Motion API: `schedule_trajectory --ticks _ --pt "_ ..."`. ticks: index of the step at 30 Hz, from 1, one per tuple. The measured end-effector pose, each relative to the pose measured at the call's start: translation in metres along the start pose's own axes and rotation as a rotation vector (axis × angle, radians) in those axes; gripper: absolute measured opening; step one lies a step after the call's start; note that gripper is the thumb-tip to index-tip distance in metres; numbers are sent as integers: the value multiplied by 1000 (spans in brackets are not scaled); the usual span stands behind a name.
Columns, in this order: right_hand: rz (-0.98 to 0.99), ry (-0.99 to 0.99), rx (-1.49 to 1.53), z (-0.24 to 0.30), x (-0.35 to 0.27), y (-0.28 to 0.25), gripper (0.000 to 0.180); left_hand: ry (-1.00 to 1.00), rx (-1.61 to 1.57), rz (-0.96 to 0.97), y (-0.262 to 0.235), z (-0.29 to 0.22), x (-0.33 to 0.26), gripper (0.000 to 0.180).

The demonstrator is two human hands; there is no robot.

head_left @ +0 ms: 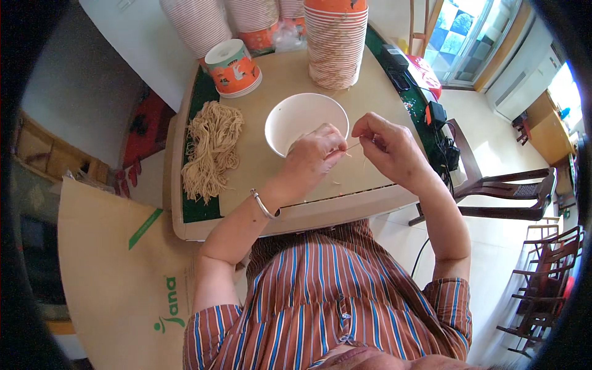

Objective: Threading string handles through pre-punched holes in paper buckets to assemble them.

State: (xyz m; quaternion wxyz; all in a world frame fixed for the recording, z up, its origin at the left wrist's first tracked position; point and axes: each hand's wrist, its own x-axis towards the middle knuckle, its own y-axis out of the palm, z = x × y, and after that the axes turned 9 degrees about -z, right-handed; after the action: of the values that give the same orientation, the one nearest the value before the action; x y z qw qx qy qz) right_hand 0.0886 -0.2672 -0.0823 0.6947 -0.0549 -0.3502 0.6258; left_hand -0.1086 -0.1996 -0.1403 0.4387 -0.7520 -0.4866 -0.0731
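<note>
A pale tiled floor runs to a glazed door at the upper right, with dark wooden chairs [535,271] along the right side. The table [290,216] has rounded cream edges and a smooth tan top with dark green showing at its borders. At its far end stand tall stacks of ribbed paper cups [335,46], orange and white, and one squat orange tub [233,68] with a white lid. A tangled heap of thin, tan noodle-like strands [211,148] lies on the left part of the table. A round white bowl [302,120] sits at the middle. Just in front of it both hands meet — the left hand [311,157] and the right hand [385,145] are each closed in a pinch on the ends of one thin strand [353,147], held taut between them above the tabletop.
</note>
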Motion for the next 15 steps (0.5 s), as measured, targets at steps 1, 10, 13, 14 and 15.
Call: schedule_trajectory --ticks 1,10,13,14,15 --pt "0 11 1 0 0 0 11 -2 0 0 1 3 0 10" --pt "-16 29 36 15 -1 -10 10 20 59 -7 5 6 3 10" --pt "-34 50 55 13 0 -8 11 8 72 8 8 7 3 10" --pt "-31 64 62 13 0 -9 11 23 103 0 8 7 3 11" --pt "-30 64 62 13 0 -10 11 36 132 -7 8 6 2 11"
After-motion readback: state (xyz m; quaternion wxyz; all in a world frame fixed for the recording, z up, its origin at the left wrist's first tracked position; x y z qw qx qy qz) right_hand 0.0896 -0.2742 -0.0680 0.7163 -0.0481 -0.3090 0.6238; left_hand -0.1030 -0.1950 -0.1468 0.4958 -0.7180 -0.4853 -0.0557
